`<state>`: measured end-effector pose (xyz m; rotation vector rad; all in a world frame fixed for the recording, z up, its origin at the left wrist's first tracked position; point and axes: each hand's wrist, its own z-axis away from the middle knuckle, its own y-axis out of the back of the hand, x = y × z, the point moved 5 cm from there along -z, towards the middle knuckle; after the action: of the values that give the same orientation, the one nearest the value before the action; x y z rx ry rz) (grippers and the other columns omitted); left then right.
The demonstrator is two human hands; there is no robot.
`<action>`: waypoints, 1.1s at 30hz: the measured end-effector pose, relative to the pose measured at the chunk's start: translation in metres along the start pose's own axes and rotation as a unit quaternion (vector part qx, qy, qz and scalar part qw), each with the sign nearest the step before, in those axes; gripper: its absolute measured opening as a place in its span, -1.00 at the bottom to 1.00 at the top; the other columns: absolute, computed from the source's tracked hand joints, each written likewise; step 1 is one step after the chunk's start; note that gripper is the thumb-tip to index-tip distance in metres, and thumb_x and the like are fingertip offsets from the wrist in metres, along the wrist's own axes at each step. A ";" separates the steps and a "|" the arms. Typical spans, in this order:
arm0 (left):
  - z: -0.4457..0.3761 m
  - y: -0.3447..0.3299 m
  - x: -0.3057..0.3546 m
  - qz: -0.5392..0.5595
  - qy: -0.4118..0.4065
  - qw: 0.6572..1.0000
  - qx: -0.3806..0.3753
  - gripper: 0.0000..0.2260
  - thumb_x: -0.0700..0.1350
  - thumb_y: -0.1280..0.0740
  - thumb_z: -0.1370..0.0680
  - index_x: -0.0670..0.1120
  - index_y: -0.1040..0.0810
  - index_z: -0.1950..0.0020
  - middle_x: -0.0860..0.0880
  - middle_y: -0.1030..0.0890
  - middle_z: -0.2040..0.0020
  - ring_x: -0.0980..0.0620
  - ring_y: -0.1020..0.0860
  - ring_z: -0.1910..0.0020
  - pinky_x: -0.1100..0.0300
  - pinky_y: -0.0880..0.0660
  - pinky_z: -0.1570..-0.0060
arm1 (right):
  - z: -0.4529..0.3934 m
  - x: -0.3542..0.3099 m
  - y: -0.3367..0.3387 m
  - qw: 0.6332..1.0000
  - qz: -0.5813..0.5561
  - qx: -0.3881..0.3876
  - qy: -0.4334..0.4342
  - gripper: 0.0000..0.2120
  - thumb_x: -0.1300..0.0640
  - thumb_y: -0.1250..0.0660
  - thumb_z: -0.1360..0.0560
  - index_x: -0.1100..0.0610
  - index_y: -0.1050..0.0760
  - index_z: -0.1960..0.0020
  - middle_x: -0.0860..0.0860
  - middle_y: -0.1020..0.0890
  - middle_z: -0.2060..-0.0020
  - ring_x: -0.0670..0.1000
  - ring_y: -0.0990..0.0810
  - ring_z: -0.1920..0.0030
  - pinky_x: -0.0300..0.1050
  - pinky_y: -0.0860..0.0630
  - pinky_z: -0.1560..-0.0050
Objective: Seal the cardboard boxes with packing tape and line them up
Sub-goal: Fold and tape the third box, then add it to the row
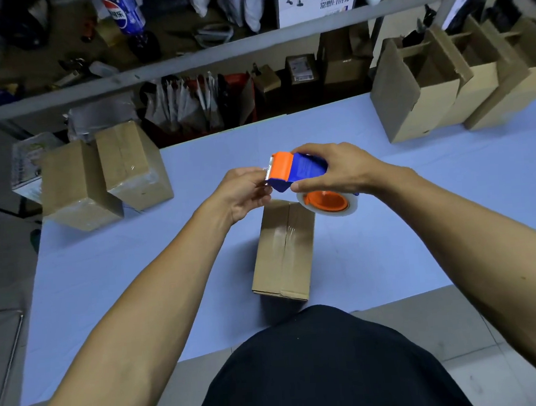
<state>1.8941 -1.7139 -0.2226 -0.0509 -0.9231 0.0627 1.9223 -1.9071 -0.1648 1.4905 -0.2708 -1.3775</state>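
- I am seeing the right hand point(332, 169) gripping the blue and orange tape dispenser point(296, 170) from above, its fingers curled round the blue body and holding it in the air over the table point(107, 277).
- The left hand point(244, 193) is pinching at the cutter end of the dispenser with thumb and fingers closed together; I think it is holding the loose end of the tape, but this part is too small for me to be sure.
- The roll of clear tape point(328, 201) is hanging on the orange hub under the right hand.
- A closed cardboard box point(284, 249) is standing on the table just below both hands, and clear tape is lying along its top seam.
- Two sealed boxes point(106, 176) are sitting side by side, touching, at the far left edge of the table.
- Open boxes point(442, 79) are standing in a row at the far right, flaps up.
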 end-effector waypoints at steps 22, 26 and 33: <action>-0.016 0.031 -0.042 -0.171 -0.114 0.968 0.146 -0.84 -0.08 -0.39 -0.58 -0.05 -0.66 0.18 0.02 -0.65 0.25 0.13 -0.49 0.33 0.33 -0.43 0.47 | 0.038 0.052 -0.029 0.992 0.125 0.017 -0.029 -0.51 -0.23 -0.33 -0.38 -0.19 -0.31 -0.26 -0.12 -0.63 -0.01 0.07 -0.55 0.07 -0.05 -0.50 0.12; -0.019 0.031 -0.051 -0.166 -0.099 0.970 0.146 -0.84 -0.06 -0.39 -0.58 -0.04 -0.66 0.18 0.05 -0.65 0.26 0.13 -0.50 0.32 0.33 -0.43 0.48 | 0.037 0.056 -0.034 0.991 0.131 0.003 -0.036 -0.49 -0.22 -0.34 -0.40 -0.16 -0.31 -0.30 -0.09 -0.63 -0.04 0.07 -0.56 0.03 -0.02 -0.54 0.08; -0.023 0.025 -0.062 -0.160 -0.108 0.964 0.183 -0.79 -0.05 -0.38 -0.59 -0.03 -0.63 0.24 0.07 -0.65 0.26 0.08 -0.54 0.28 0.14 -0.57 0.32 | 0.036 0.061 -0.040 0.990 0.130 0.008 -0.051 -0.49 -0.19 -0.35 -0.41 -0.15 -0.31 -0.31 -0.08 -0.63 -0.01 0.08 -0.55 0.06 -0.04 -0.53 0.11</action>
<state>1.8743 -1.6939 -0.2871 0.4566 -1.1144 -0.0638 1.8932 -1.9531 -0.2248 1.3477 -0.5234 -1.2445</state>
